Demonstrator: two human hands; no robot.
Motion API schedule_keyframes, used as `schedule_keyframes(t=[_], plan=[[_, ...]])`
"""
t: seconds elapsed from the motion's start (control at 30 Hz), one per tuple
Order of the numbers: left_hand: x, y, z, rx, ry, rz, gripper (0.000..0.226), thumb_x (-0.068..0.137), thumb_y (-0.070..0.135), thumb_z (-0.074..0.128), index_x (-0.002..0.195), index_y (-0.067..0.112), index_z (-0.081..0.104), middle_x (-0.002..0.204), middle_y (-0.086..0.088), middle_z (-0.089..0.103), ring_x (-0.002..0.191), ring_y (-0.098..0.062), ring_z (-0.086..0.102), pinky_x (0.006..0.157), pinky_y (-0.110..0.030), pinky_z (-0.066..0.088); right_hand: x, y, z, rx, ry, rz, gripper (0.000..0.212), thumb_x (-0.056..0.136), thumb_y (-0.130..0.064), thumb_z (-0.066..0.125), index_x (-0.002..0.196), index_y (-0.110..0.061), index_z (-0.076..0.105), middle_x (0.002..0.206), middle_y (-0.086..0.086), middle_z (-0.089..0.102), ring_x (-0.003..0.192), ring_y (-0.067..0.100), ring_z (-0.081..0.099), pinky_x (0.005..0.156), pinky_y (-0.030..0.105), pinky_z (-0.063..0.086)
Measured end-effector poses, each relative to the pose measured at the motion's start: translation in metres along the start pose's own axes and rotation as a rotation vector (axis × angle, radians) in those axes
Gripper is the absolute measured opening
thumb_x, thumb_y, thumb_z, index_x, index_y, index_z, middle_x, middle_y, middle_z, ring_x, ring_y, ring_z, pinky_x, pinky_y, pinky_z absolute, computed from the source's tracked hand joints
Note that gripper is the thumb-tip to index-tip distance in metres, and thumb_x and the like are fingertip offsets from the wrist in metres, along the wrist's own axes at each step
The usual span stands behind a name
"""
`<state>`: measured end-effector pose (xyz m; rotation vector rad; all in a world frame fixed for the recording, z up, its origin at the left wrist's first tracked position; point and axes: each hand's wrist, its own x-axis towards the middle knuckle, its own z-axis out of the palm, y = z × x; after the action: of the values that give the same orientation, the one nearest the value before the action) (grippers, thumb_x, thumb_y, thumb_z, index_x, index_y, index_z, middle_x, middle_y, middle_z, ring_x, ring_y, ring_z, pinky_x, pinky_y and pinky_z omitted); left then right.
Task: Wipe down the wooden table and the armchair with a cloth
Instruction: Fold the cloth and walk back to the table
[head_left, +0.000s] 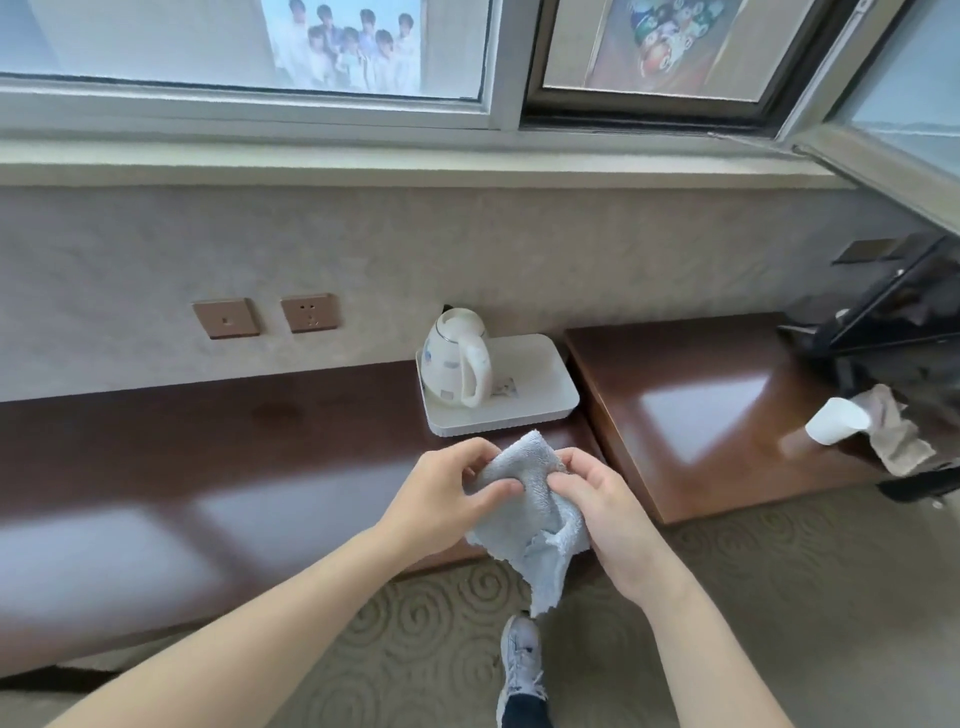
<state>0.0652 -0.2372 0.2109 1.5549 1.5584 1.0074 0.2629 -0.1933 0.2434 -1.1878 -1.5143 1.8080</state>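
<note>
No brand or lettering is showing clearly enough to read; the small printed mark on the white plastic electric kettle (457, 361) is staying a blur, as is the little card lying beside it on the white rounded rectangular tray (540, 405).

The person is standing at the long dark glossy wooden table (208, 467) and holding a pale blue fluffy cloth (530, 514) in both hands, in the air just over the table's front edge. The left hand (447, 499) is pinching the cloth's upper part with thumb and curled fingers; the right hand (608, 514) is gripping the bunched side, fingers curled round it. A loose corner is hanging down toward the beige swirl-patterned carpet (779, 571), just above a white sneaker (521, 660).

The tray is sitting at the table's right end against the textured beige wall (363, 249), where two bronze socket plates (265, 315) are showing. To the right, a lower wooden cabinet (701, 410) is carrying a tipped white paper cup (836, 422) and a crumpled beige rag (896, 436). Window light is reflecting off both wooden tops.
</note>
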Motion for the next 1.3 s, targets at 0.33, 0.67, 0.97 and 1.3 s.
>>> schedule_keyframes(t=[0.33,0.67,0.97,1.3], plan=[[0.184,-0.027,0.041,0.136,0.039,-0.303,0.009,0.096,0.049,0.061,0.101,0.043,0.065,0.089,0.013,0.072,0.082,-0.005,0.065,0.076,-0.029,0.052,0.158,0.017,-0.141,-0.202,-0.107,0.041,0.018,0.098,-0.019,0.055,0.105,-0.033,0.064,0.101,-0.003,0.075,0.094,0.012,0.070,0.079,0.022,0.053],[0.300,-0.107,0.078,0.142,0.073,-0.500,0.053,0.097,0.022,0.064,0.144,0.030,0.043,0.084,0.004,0.056,0.068,-0.009,0.050,0.069,-0.025,0.045,0.303,0.078,-0.186,-0.363,0.175,0.162,0.036,0.098,-0.025,0.052,0.127,-0.040,0.036,0.095,0.003,0.069,0.084,0.022,0.067,0.080,0.044,0.054],[0.379,-0.172,0.131,0.475,-0.078,-0.551,0.073,0.091,-0.006,0.050,0.156,0.021,0.030,0.158,-0.013,0.024,0.142,-0.030,0.032,0.116,-0.030,0.030,0.388,0.118,-0.182,-0.789,-0.015,0.110,0.050,0.101,-0.011,0.043,0.150,-0.018,0.032,0.151,0.005,0.036,0.134,0.023,0.041,0.103,0.024,0.033],[0.376,-0.214,0.155,0.701,-0.372,-0.446,0.085,0.103,0.044,0.048,0.162,0.015,-0.006,0.170,-0.006,-0.016,0.157,-0.024,-0.015,0.126,-0.036,0.001,0.409,0.124,-0.182,-1.551,-0.207,-0.037,0.067,0.098,-0.007,0.036,0.154,-0.003,-0.001,0.162,0.021,-0.012,0.150,0.034,-0.010,0.123,0.042,0.000]])
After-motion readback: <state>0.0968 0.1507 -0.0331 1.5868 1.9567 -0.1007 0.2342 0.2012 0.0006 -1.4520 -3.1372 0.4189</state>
